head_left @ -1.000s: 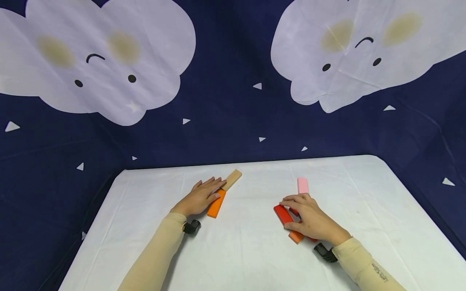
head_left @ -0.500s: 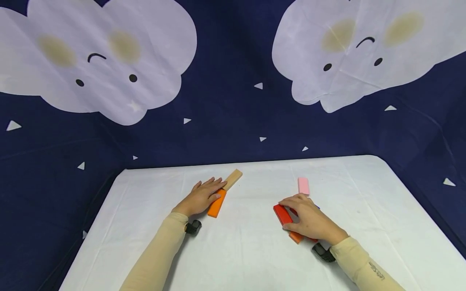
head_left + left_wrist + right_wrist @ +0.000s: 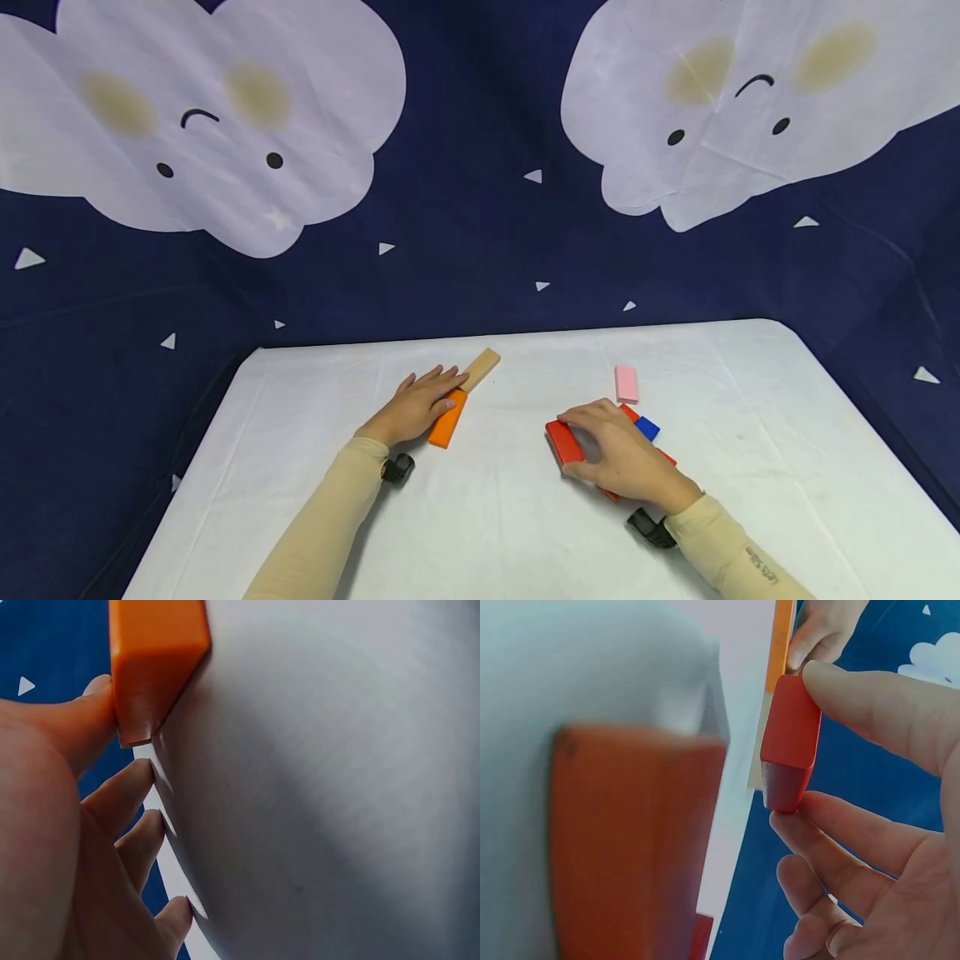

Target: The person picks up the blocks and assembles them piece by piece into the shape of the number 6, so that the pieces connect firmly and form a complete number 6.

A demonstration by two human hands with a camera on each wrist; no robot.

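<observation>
My right hand (image 3: 628, 454) pinches a red block (image 3: 564, 442) between thumb and fingertips. In the right wrist view this red block (image 3: 791, 724) is gripped at its two ends, with an orange-brown block (image 3: 630, 847) close below the camera. My left hand (image 3: 412, 414) lies palm down with fingers extended, next to an orange block (image 3: 448, 421) and a plain wooden block (image 3: 481, 369) set end to end. Its thumb touches the orange block (image 3: 159, 667) in the left wrist view. Part of the block pile is hidden beneath my right hand.
Beside my right hand lie a blue block (image 3: 647, 428) and partly covered red blocks. A pink block (image 3: 626, 385) lies farther back. The white tabletop (image 3: 480, 533) ends at a dark blue cloth (image 3: 465, 283) with printed clouds.
My right hand has moved left with the red block, away from the pile. The blue block and more red pieces now show behind it. My left hand stays in place.
</observation>
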